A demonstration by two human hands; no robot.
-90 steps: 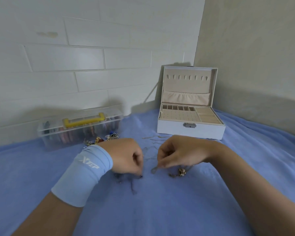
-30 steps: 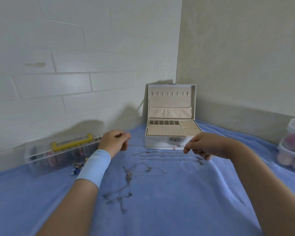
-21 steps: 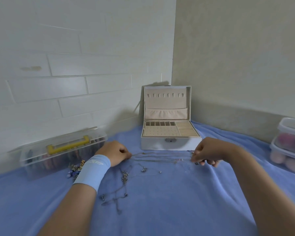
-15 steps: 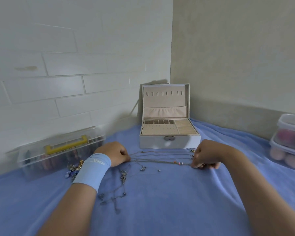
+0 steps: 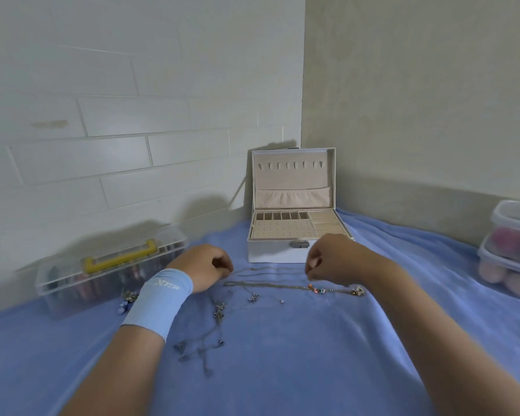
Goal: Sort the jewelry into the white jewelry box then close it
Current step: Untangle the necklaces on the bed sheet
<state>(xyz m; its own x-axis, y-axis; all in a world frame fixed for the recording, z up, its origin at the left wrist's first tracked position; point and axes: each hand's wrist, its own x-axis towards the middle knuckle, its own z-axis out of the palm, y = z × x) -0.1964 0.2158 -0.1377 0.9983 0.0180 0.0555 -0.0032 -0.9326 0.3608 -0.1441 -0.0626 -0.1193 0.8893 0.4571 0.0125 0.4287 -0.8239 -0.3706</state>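
Note:
The white jewelry box [image 5: 270,253] stands open against the back corner, lid upright, its beige tray showing. In front of it a long chain necklace with coloured beads [image 5: 315,289] lies stretched flat on the blue cloth. My left hand [image 5: 204,265], with a blue wristband, hovers at the necklace's left end with its fingers curled. Just above the beads, my right hand [image 5: 333,259] has its fingertips pinched together. I see nothing held in either hand. Thin chains [image 5: 270,270] lie between the hands. More tangled chains and charms [image 5: 218,310] lie nearer to me.
A clear plastic case with a yellow handle [image 5: 117,259] sits at the left by the tiled wall, small trinkets [image 5: 129,297] in front of it. Stacked clear containers [image 5: 511,250] stand at the right edge. Walls close off the back and right.
The beaded necklace, held taut between both hands before, now lies on the cloth. My right hand has moved left off its end. The camera view has shifted slightly.

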